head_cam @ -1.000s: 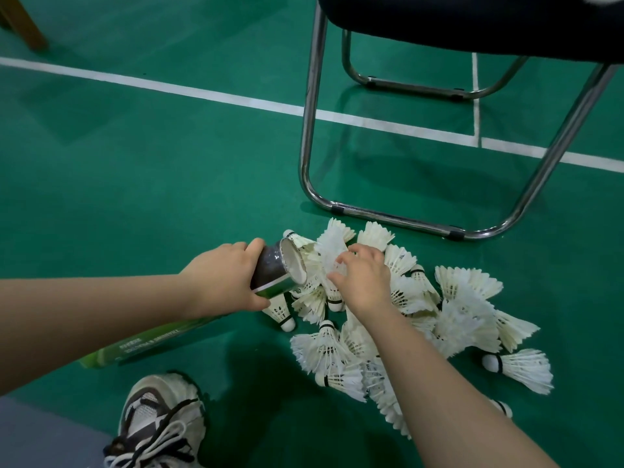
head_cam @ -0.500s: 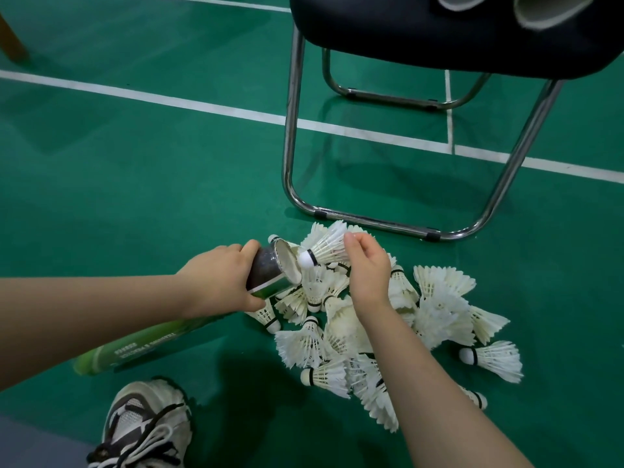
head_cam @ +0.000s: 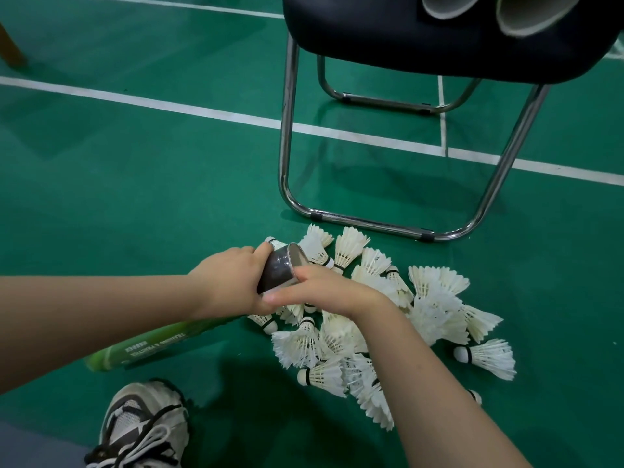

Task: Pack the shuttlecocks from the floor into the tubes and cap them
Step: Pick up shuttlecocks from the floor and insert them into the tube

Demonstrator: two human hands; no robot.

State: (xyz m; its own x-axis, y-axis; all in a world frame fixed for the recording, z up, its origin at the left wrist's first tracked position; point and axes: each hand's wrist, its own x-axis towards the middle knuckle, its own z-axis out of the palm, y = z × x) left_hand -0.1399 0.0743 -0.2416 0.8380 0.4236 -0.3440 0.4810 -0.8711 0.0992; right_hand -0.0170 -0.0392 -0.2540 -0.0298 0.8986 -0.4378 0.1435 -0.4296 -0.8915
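**Head camera: tube in hand, heap of shuttlecocks left to pack**

Head camera, my only view from here. A heap of white shuttlecocks (head_cam: 435, 309) lies on the green floor (head_cam: 135, 197), just on my side of the chair (head_cam: 287, 146) and its lower rail. Many of them overlap, and one lies a little apart at the edge of the heap away from the chair.

The left hand (head_cam: 233, 282) grips a green tube (head_cam: 158, 344) near its dark-banded open end, with fingers and thumb curled round it. That end points toward the chair and hangs over the near edge of the heap. The rest of the tube slants back away from the chair, toward a shoe (head_cam: 145, 430).

The right hand (head_cam: 324, 288) sits at the tube's mouth, between it and the heap. Its fingers are laid out straight against the left hand, and I see nothing pinched in them.

I cannot tell how many shuttlecocks are inside the tube, because the mouth shows only a dull inner wall. On the chair seat lie two more tubes (head_cam: 445, 5), open ends toward me and uncapped. No cap is in sight.

My reading is that the job is in its loading stage, with most of it ahead. A large heap has yet to be fed in, and no tube I can see is closed.
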